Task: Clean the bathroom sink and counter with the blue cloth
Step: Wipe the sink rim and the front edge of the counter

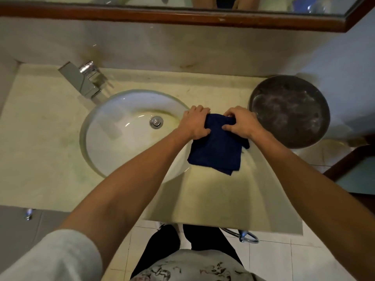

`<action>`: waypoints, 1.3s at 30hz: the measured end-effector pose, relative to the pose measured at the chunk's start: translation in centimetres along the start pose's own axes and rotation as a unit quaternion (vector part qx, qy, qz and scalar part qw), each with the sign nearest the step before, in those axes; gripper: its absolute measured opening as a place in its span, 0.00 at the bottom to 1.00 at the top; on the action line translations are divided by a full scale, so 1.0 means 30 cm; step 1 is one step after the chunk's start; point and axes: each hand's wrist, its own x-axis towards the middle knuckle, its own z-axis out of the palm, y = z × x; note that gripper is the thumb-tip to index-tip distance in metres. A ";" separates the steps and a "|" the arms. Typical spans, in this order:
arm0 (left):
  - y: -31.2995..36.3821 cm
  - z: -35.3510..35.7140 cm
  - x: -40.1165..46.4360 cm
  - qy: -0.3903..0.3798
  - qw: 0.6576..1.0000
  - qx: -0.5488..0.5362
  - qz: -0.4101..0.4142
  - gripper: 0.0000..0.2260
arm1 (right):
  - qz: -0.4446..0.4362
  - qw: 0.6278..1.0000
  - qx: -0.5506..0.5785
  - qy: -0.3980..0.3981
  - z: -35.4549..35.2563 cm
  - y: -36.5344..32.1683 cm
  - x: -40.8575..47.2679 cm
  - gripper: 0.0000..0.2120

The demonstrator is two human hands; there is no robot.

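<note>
The dark blue cloth (217, 149) hangs folded over the right rim of the round white sink (121, 134) and the pale stone counter (213, 195). My left hand (194, 123) grips the cloth's upper left edge, fingers curled over the top. On the upper right edge my right hand (241, 123) grips it the same way, thumb pressed into the fabric. The lower part of the cloth drapes loose between my forearms. A chrome drain plug (156, 122) sits in the bowl's middle.
A square chrome faucet (81, 80) stands behind the sink at the left. A dark round basin of water (290, 112) sits on the counter's right end, close to my right hand. A wood-framed mirror (182, 15) runs along the wall above.
</note>
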 end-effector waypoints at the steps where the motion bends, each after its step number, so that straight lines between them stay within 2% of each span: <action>1: 0.004 -0.011 0.008 0.000 1.000 0.030 0.005 0.29 | -0.008 1.000 0.027 0.004 -0.010 0.002 -0.006 0.15; 3: 0.005 -0.044 -0.002 0.037 0.996 0.067 0.042 0.22 | -0.028 0.998 0.057 0.020 -0.032 -0.011 -0.041 0.11; 6: 0.004 -0.064 -0.096 0.090 0.988 0.036 0.123 0.14 | -0.081 0.992 0.053 0.080 -0.015 -0.041 -0.167 0.12; 8: -0.002 -0.030 -0.198 0.054 0.984 -0.002 0.167 0.13 | -0.111 0.989 0.055 0.084 0.048 -0.035 -0.271 0.13; 10: -0.019 0.028 -0.302 -0.022 0.981 -0.034 0.191 0.14 | -0.110 0.991 0.071 0.027 0.123 -0.016 -0.355 0.15; 11: -0.035 0.057 -0.349 -0.035 0.979 -0.054 0.193 0.14 | -0.109 0.991 0.081 0.014 0.157 -0.009 -0.385 0.16; 13: -0.071 0.095 -0.429 0.013 0.981 -0.108 0.161 0.12 | -0.127 0.987 0.057 0.086 0.219 -0.004 -0.415 0.21; 15: -0.113 0.110 -0.493 0.095 0.978 -0.145 0.111 0.08 | -0.138 0.977 -0.026 0.161 0.263 -0.009 -0.409 0.31; 17: -0.179 0.126 -0.544 0.138 0.976 -0.154 0.064 0.05 | -0.138 0.973 -0.110 0.148 0.293 -0.016 -0.380 0.41; 19: -0.267 0.147 -0.585 0.147 0.978 -0.147 0.023 0.06 | -0.143 0.966 -0.176 0.125 0.311 -0.016 -0.350 0.47; 23: -0.464 0.190 -0.631 0.151 0.976 -0.141 -0.073 0.11 | -0.189 0.937 -0.264 0.125 0.289 -0.005 -0.299 0.37; 26: -0.572 0.211 -0.650 0.150 0.966 -0.155 -0.139 0.07 | -0.177 0.923 -0.320 0.117 0.272 -0.054 -0.256 0.31; 28: -0.622 0.218 -0.655 0.148 0.957 -0.177 -0.176 0.07 | -0.150 0.930 -0.321 0.096 0.242 -0.113 -0.223 0.27; 30: -0.661 0.220 -0.656 0.147 0.945 -0.210 -0.201 0.06 | -0.100 0.964 -0.238 0.060 0.182 -0.139 -0.174 0.23; 32: -0.693 0.220 -0.654 0.150 0.938 -0.239 -0.202 0.07 | -0.023 0.999 -0.034 -0.011 0.090 -0.151 -0.130 0.19; 33: -0.710 0.220 -0.654 0.150 0.935 -0.251 -0.200 0.07 | 0.031 0.989 0.134 -0.053 0.047 -0.178 -0.122 0.15; 34: -0.724 0.216 -0.654 0.146 0.932 -0.262 -0.201 0.07 | 0.092 0.943 0.308 -0.089 0.022 -0.212 -0.129 0.12; 36: -0.753 0.207 -0.653 0.136 0.929 -0.275 -0.207 0.08 | 0.182 0.793 0.568 -0.125 0.011 -0.284 -0.166 0.11; 37: -0.774 0.207 -0.651 0.129 0.928 -0.278 -0.210 0.09 | 0.204 0.724 0.645 -0.133 0.015 -0.320 -0.180 0.12; 38: -0.792 0.204 -0.652 0.122 0.930 -0.275 -0.211 0.10 | 0.216 0.673 0.693 -0.141 0.027 -0.354 -0.184 0.15; 39: -0.808 0.204 -0.655 0.116 0.933 -0.269 -0.209 0.11 | 0.215 0.647 0.716 -0.152 0.039 -0.391 -0.185 0.18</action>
